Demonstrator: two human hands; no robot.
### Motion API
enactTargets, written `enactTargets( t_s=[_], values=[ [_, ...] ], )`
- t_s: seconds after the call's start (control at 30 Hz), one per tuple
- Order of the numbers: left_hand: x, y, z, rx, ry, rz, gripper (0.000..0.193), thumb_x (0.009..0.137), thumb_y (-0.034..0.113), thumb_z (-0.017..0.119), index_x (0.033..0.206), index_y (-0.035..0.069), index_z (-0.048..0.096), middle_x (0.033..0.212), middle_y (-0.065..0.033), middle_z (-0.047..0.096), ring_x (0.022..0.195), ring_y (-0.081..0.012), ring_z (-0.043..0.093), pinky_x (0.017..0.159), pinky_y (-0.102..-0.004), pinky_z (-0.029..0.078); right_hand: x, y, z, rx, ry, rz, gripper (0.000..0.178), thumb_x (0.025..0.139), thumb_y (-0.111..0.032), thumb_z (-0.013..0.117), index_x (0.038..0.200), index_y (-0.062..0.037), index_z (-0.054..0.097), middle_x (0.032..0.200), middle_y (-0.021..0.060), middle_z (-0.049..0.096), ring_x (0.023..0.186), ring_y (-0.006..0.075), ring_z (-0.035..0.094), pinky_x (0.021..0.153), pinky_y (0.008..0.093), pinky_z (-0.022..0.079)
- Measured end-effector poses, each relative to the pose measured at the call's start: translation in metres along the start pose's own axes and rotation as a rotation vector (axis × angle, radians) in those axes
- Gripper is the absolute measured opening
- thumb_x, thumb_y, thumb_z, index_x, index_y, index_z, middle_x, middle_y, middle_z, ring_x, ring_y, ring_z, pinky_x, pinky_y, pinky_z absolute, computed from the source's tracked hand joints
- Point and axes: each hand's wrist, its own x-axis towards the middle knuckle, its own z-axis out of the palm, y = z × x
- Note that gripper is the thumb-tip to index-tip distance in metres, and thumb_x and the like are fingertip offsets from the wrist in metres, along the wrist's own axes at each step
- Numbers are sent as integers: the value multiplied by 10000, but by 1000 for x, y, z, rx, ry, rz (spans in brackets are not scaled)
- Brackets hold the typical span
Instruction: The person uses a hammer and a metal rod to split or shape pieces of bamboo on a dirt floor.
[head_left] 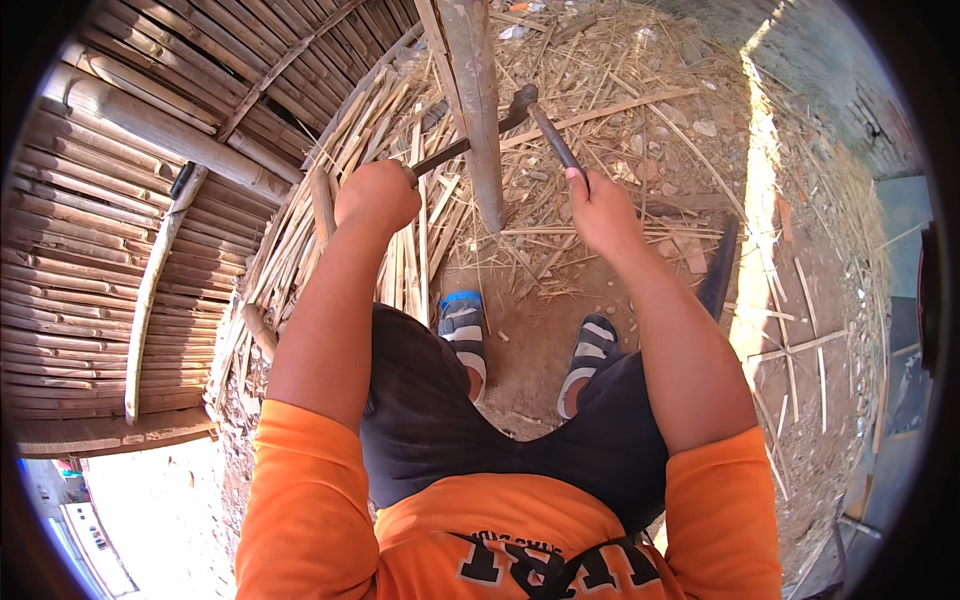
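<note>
My left hand [378,198] is closed round the handle of a machete [442,157], whose dark blade crosses an upright bamboo pole [484,175]. A long split runs down the pole from above to about where the blade sits. Beyond the pole the blade's tip end shows again. My right hand [606,215] grips the dark handle of a hammer [556,138]. The hammer's head is at the blade's far end, close to it or touching; I cannot tell which. The pole's lower end stands near the ground in front of my feet.
Split bamboo strips [425,240] lie heaped to the left and ahead. A slatted bamboo wall [110,270] rises on the left, with a curved stick [152,290] against it. A dark flat piece [718,265] lies by my right forearm. Straw and rubble cover the ground.
</note>
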Motion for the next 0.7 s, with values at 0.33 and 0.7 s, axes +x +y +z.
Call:
enactTargets(
  t_s=[0.33,0.7],
  values=[
    [-9,-2,1,11,12,-17,276,907,235,602,1067,95,778,1108,-173,752,1049,-343,720,942,-455,560,0,-11,-10,140,35,17,550,1084,-483,422,946,9,624,779,215,672,749,447,660,702,540,500],
    [-8,-6,-3,87,-21,-28,300,917,235,608,1124,90,770,1142,-154,753,1069,-320,727,904,-435,593,-3,-41,-28,307,246,-35,515,1099,-455,415,914,-9,593,697,202,626,685,426,639,642,512,472]
  ],
)
